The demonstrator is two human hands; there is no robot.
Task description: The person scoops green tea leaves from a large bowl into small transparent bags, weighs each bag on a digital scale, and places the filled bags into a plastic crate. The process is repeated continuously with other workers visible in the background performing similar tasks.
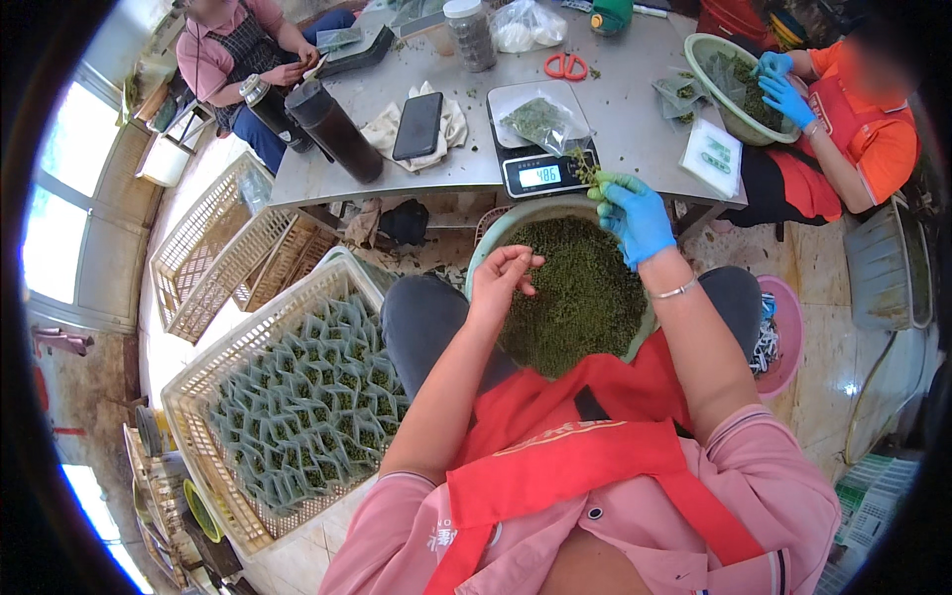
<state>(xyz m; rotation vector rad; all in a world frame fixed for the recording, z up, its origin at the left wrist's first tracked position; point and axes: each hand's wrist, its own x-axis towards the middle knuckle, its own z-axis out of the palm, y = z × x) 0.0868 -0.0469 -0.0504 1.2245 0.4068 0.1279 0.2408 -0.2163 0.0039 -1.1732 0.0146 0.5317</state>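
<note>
Between my knees stands a pale green basin (pixel 480 260) filled with small dark green sprigs (pixel 575 297). My bare left hand (pixel 503 278) hovers over its left side, fingers curled inward; whether anything small is between them is hidden. My right hand (pixel 635 220), in a blue glove, is raised above the basin's far right rim. Its fingertips pinch a small green sprig (pixel 585 169) in front of the scale. On the digital scale (pixel 543 176), with its display lit, lies a clear plastic bag (pixel 540 121) with green sprigs inside.
A cream crate (pixel 188 416) at left holds several filled bags (pixel 307 397). On the metal table (pixel 635 109) are a phone (pixel 417 126), dark bottle (pixel 332 129), red scissors (pixel 566 66) and a stack of flat bags (pixel 711 159). Two co-workers sit across and at right. A pink basin (pixel 788 327) is beside my right knee.
</note>
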